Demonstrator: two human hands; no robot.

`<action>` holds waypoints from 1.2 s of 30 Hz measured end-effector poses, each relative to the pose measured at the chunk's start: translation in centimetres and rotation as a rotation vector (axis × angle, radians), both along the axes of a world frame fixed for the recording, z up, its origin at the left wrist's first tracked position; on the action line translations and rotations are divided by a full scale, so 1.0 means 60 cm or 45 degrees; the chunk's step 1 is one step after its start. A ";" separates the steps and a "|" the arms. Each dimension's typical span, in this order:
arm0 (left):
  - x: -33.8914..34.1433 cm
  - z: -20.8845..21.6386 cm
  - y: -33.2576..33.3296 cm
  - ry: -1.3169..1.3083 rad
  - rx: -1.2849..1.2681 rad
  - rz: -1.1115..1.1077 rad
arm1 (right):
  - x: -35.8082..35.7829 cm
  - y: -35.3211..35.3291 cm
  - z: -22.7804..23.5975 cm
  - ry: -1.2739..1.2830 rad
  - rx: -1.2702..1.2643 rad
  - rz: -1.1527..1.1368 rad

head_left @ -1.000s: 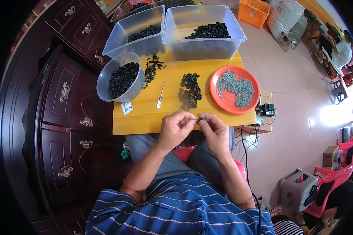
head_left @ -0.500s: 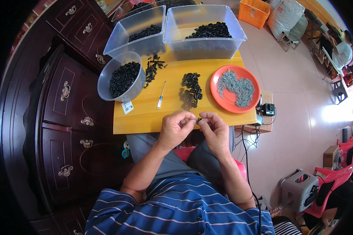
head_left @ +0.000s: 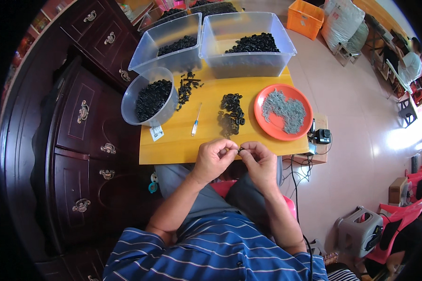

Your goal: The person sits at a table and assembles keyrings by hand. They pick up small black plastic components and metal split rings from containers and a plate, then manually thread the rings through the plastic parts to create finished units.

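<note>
Through the head feed I have the right hand (head_left: 261,165) with thumb and forefinger clamped on a small black part (head_left: 241,149), held just off the near edge of the tabletop (head_left: 171,149). The part is mostly covered by fingertips and too small for me to read its long axis or which way it points. The left hand (head_left: 214,160) meets it from the other side, thumb and forefinger together; I cannot tell whether anything sits between them. Beyond the hands lies a loose pile of black pieces (head_left: 233,110), strung out away from the wearer. To its right, a red plate (head_left: 279,135) bears thin grey metal pieces (head_left: 293,117). To its left lies a screwdriver (head_left: 194,128), handle near, shaft pointing away and slightly right. Farther out stand a round tub (head_left: 171,105) and two clear bins (head_left: 244,68), all holding black pieces.
</note>
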State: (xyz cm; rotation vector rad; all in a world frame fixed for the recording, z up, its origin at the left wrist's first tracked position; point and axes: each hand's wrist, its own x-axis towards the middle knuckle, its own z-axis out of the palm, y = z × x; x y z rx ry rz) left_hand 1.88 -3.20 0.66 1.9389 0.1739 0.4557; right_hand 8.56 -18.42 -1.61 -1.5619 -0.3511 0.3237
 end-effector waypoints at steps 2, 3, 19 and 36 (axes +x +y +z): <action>0.000 0.001 0.001 0.008 -0.167 0.009 | 0.005 -0.001 -0.007 0.180 0.113 0.056; -0.002 -0.002 0.006 0.023 -0.175 0.035 | 0.006 -0.002 -0.007 0.222 0.164 0.067; 0.067 -0.075 0.121 0.139 0.499 0.187 | 0.011 -0.003 0.002 0.396 0.418 0.128; 0.045 -0.057 0.097 0.092 0.368 0.219 | 0.011 -0.005 0.009 0.400 0.416 0.121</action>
